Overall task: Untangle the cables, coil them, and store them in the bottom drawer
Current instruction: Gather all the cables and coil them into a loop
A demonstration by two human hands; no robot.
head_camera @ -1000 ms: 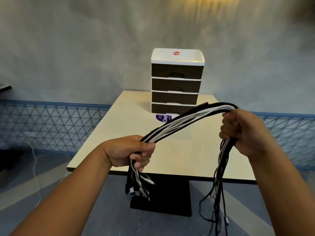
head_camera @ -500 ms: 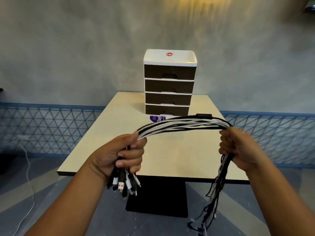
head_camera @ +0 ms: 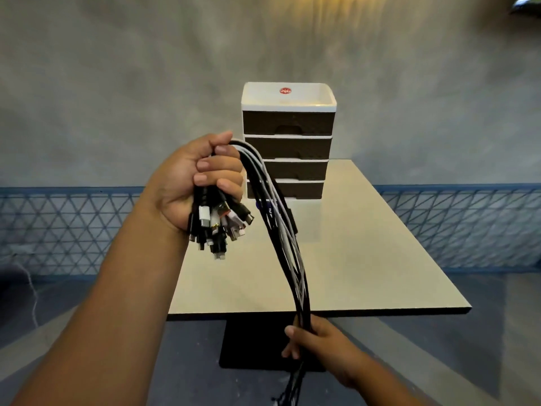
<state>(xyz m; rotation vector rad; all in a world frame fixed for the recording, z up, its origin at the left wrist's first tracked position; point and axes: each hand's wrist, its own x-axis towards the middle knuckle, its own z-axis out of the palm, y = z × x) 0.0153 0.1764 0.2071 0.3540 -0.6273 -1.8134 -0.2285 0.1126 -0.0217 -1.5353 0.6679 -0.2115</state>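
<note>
A bundle of black and white cables [head_camera: 288, 250] runs from my raised left hand [head_camera: 196, 183] down to my right hand [head_camera: 314, 339]. My left hand grips the bundle near one end, and several plugs [head_camera: 221, 227] stick out below its fingers. My right hand holds the same bundle lower down, in front of the table's front edge; the loose ends hang below it toward the floor. Behind the cables, a small drawer unit [head_camera: 288, 142] with a white top and dark drawers stands on the table. Its bottom drawer [head_camera: 301, 190] is closed.
The cream table [head_camera: 366, 273] stands on a black pedestal base [head_camera: 243, 350]. A purple sticker [head_camera: 265, 208] lies in front of the drawer unit, partly behind the cables. A blue mesh fence [head_camera: 462, 230] runs along the grey wall. A thin white cord [head_camera: 32, 291] trails on the floor at left.
My left hand has risen with the plug ends, and my right hand has slid down the bundle to below the table's edge. The bundle now hangs almost vertically instead of arching across.
</note>
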